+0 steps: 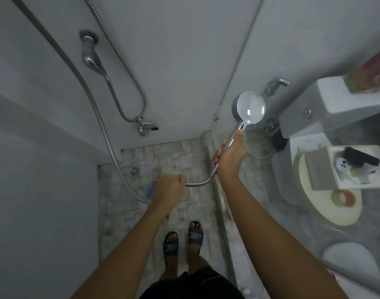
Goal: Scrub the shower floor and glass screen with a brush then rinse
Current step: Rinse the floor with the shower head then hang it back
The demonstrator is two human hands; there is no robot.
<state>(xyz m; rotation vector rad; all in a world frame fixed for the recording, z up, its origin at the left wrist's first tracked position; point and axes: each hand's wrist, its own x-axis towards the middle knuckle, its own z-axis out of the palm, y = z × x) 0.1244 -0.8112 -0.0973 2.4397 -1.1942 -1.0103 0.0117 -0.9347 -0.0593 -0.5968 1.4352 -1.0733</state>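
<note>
My right hand (230, 155) grips the chrome handle of a round shower head (250, 107), raised and pointed toward the glass screen (292, 50) on the right. My left hand (169, 187) is closed round the metal shower hose (197, 182), which loops from the handle down across the mosaic shower floor (180, 156) and up the left wall. A blue-handled brush (149, 190) lies on the floor just left of my left hand. A round drain (134, 170) sits near the back left corner.
A second hand shower (92, 57) hangs on the back wall with its own hose and a tap (144, 126) below. My feet in dark slides (182, 240) stand on the floor. Beyond the glass are a toilet (327, 203) and a white box of items (357, 167).
</note>
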